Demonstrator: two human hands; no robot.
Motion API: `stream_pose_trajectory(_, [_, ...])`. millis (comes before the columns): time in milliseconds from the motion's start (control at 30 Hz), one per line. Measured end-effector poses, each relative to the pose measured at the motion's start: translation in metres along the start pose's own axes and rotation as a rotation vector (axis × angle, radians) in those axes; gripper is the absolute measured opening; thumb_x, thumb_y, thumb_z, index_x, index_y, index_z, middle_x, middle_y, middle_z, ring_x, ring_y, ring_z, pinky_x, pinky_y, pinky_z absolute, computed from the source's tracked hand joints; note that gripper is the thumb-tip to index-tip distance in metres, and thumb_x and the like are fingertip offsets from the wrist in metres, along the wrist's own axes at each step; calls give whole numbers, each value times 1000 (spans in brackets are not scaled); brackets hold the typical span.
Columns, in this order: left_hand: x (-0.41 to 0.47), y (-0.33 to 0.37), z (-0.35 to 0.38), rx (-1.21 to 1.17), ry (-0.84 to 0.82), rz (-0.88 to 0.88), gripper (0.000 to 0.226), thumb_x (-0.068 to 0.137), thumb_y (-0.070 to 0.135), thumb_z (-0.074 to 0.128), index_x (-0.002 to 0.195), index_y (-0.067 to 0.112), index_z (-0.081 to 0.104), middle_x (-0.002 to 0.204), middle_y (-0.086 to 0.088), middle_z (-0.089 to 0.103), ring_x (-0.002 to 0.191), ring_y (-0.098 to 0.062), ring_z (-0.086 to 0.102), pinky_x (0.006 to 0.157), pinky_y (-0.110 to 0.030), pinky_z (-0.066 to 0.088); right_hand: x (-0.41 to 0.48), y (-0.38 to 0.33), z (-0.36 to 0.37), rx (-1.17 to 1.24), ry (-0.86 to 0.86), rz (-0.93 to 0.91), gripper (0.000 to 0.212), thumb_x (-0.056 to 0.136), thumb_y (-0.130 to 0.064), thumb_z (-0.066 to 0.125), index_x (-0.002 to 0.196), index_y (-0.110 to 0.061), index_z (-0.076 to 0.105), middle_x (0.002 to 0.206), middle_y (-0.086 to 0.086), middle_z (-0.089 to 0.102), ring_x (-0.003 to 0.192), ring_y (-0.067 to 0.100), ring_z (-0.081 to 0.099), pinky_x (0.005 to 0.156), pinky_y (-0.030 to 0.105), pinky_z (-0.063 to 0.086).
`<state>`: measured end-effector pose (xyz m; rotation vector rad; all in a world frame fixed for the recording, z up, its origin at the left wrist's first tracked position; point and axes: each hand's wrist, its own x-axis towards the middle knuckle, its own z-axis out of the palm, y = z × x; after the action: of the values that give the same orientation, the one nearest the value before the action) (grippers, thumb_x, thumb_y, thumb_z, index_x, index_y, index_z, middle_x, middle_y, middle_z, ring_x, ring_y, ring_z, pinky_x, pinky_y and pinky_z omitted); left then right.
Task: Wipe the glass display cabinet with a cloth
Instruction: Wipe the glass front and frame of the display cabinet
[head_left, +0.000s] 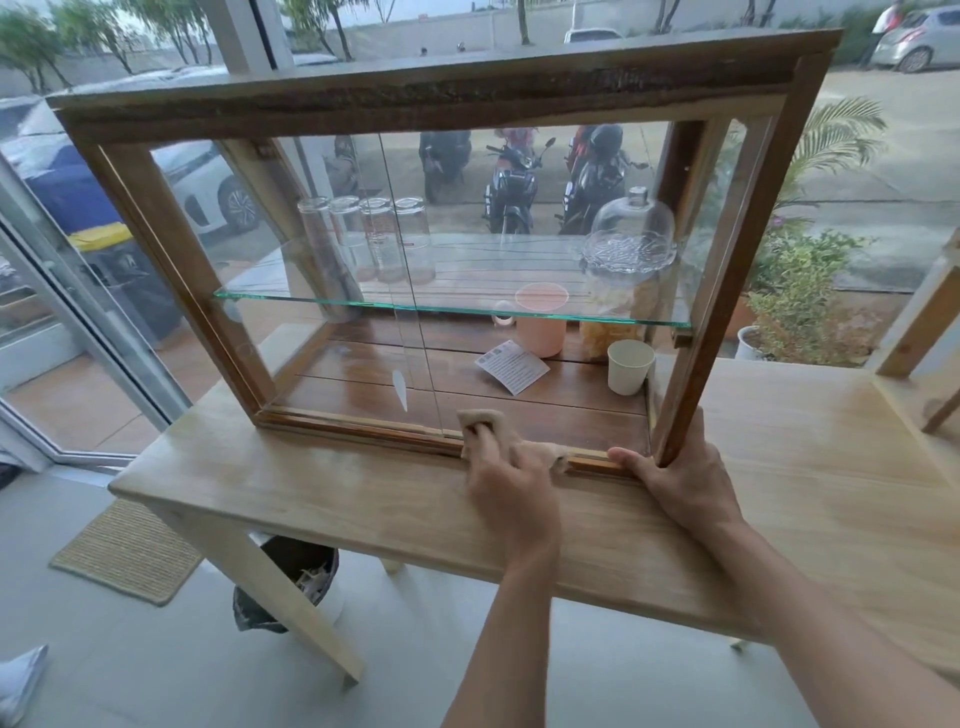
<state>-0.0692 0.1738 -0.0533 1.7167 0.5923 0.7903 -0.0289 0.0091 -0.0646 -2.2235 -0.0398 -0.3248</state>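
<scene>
The glass display cabinet is set on a wooden table. On its glass shelf four upturned glasses are lined up at the left, and one glass dome on a patterned dish is placed at the right. On the wooden floor below, one pink mug, one jar of pale yellow contents, one paper cup and one printed card are seen. One cloth is grasped in the left hand and pressed to the lower front glass by the bottom rail. The cabinet's front right post is clasped at its foot by the right hand. Under the table, scraps are held in one lined bin
</scene>
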Motion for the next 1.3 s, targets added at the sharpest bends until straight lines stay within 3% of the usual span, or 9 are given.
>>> stream_pose_trajectory(167, [38, -16, -41, -2, 296, 159, 38, 86, -1, 66, 124, 1, 67, 122, -16, 69, 113, -29, 65, 99, -29, 48, 0, 0, 0, 9, -18, -14, 75, 67, -45, 84, 118, -20, 35, 73, 6, 64, 68, 21, 63, 56, 30, 45])
stream_pose_trajectory(267, [32, -23, -24, 36, 195, 171, 38, 84, -4, 70, 121, 5, 69, 121, -9, 54, 112, -23, 56, 98, -23, 44, 0, -2, -1, 11, -23, -8, 77, 66, -45, 84, 119, -21, 34, 75, 6, 65, 69, 22, 63, 60, 32, 47])
stream_pose_trajectory(433, [18, -24, 5, 194, -32, 147, 30, 79, 2, 70, 99, 10, 50, 108, -13, 54, 98, -39, 57, 82, -48, 52, -2, -4, -2, 4, -5, 1, 75, 67, -44, 85, 117, -21, 35, 72, 2, 64, 66, 19, 61, 64, 37, 48])
stream_pose_trajectory(600, [30, -30, -7, 194, 13, 246, 15, 89, 8, 66, 100, 9, 56, 107, -11, 62, 95, -32, 59, 70, -29, 39, -1, -4, -2, 17, -4, -4, 74, 66, -43, 85, 117, -22, 35, 73, 3, 64, 67, 18, 62, 62, 37, 48])
stream_pose_trajectory(733, [28, -21, -7, 230, -18, 136, 11, 95, 14, 60, 102, 8, 55, 94, -18, 67, 81, -42, 65, 63, -33, 32, -1, -4, -1, 8, 19, -10, 74, 66, -41, 86, 118, -19, 38, 69, -5, 61, 68, 21, 62, 65, 40, 50])
stream_pose_trajectory(867, [18, -9, -3, 239, -159, 443, 20, 90, 14, 68, 98, 19, 50, 86, -8, 65, 72, -37, 64, 57, -31, 38, -2, -5, 0, 2, 27, -9, 74, 67, -40, 86, 119, -19, 38, 70, -4, 61, 69, 24, 63, 67, 40, 50])
stream_pose_trajectory(1033, [46, -30, -19, 238, -12, 291, 23, 85, 8, 64, 103, 16, 52, 112, -10, 61, 89, -39, 63, 62, -33, 38, -3, -5, -1, 15, 21, -16, 80, 69, -39, 84, 129, -19, 36, 72, 0, 61, 68, 19, 61, 68, 40, 51])
stream_pose_trajectory(1200, [32, 11, -2, 317, -221, 911, 29, 80, 7, 61, 106, 17, 56, 101, -10, 59, 80, -30, 61, 53, -37, 48, -2, -4, -1, 19, 18, -28, 82, 68, -41, 85, 130, -21, 35, 75, 2, 62, 70, 21, 63, 67, 41, 52])
stream_pose_trajectory(1300, [83, 11, -18, 308, 28, 824, 34, 75, -1, 70, 104, 13, 59, 101, -13, 59, 81, -30, 58, 57, -39, 47, -2, -4, -1, 26, 18, -18, 78, 68, -40, 85, 127, -20, 37, 75, 2, 62, 71, 22, 63, 67, 39, 50])
